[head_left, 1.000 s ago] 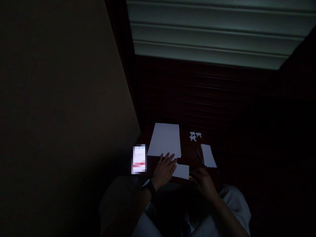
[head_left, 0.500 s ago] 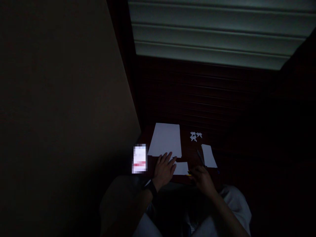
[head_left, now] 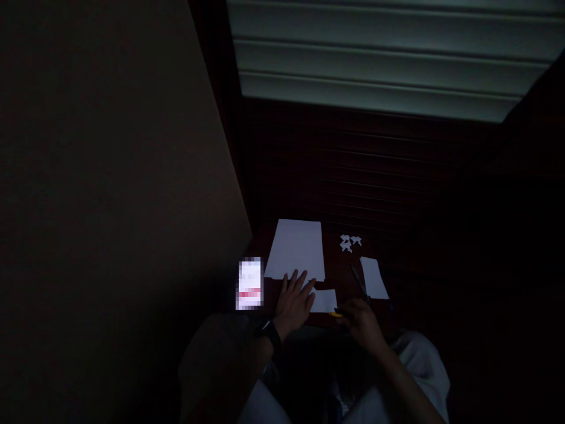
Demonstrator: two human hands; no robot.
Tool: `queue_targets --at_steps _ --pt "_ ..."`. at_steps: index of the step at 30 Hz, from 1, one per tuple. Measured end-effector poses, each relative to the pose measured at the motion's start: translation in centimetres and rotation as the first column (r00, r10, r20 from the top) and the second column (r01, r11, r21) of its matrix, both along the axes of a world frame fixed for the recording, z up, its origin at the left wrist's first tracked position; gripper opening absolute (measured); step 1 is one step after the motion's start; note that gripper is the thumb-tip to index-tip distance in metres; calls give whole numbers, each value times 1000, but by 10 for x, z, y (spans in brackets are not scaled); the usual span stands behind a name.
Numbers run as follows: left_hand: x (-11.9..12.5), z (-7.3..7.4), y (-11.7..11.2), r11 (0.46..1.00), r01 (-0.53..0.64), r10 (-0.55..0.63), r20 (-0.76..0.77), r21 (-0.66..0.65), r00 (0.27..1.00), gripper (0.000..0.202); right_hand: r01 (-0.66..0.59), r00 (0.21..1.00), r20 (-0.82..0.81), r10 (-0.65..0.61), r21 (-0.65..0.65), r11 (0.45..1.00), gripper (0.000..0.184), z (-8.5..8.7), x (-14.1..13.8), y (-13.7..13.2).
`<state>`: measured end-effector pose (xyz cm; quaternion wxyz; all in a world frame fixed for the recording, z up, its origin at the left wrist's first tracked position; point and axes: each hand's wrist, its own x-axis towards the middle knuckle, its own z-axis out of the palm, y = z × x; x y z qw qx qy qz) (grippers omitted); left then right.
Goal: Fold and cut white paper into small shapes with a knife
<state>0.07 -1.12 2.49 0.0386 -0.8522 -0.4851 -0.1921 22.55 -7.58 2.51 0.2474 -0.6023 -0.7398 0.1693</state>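
Note:
In the dim light my left hand (head_left: 295, 300) lies flat with its fingers spread, pressing on a small white piece of paper (head_left: 325, 300) at the near edge of a dark wooden table (head_left: 339, 271). My right hand (head_left: 359, 321) is curled closed around a thin yellow tool (head_left: 336, 313), perhaps a cutter or a pen, whose tip touches the small paper's lower right edge. A larger white sheet (head_left: 296, 249) lies just beyond my left fingers. A dark watch sits on my left wrist.
A lit phone screen (head_left: 249, 282) glows left of my left hand. A narrow paper strip (head_left: 374, 277) and a dark pen (head_left: 358, 281) lie to the right, with several small paper scraps (head_left: 348, 242) behind them. A wall stands at left, window blinds above.
The small paper under my left hand shows less area than before, its right part is shorter. My right hand has shifted slightly left and nearer. My left hand has barely moved.

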Motion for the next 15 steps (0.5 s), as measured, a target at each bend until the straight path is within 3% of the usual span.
queue_targets --at_steps 15 --pt "-1 -2 0 1000 15 -15 1 -10 1000 46 37 999 -7 -37 37 999 29 -3 -4 -3"
